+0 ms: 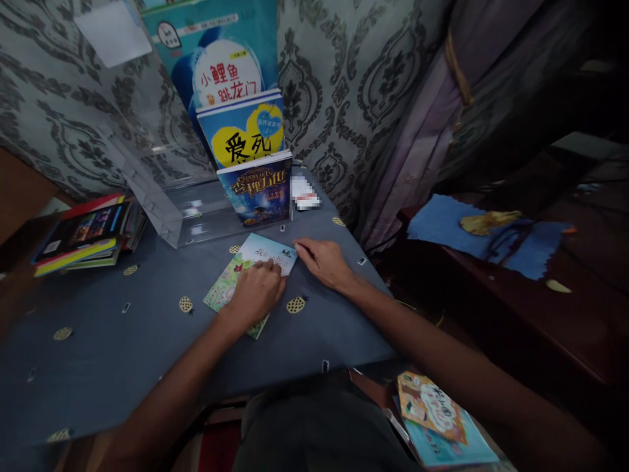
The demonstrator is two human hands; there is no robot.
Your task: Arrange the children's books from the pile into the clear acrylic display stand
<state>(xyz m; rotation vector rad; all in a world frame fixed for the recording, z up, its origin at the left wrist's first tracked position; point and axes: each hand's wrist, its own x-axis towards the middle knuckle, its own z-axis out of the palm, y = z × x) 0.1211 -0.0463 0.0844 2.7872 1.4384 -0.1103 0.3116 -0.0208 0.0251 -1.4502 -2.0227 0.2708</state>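
One illustrated blue-green book [227, 283]: left hand [259, 288] loosely atop, right hand [325, 262] at its corner, grip unclear

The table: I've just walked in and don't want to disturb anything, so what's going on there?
Someone's left hand rests on a book lying on the table, with the right hand at its upper right corner. Beyond it, upright books stand on a clear rack, and a pile of books lies to the left.
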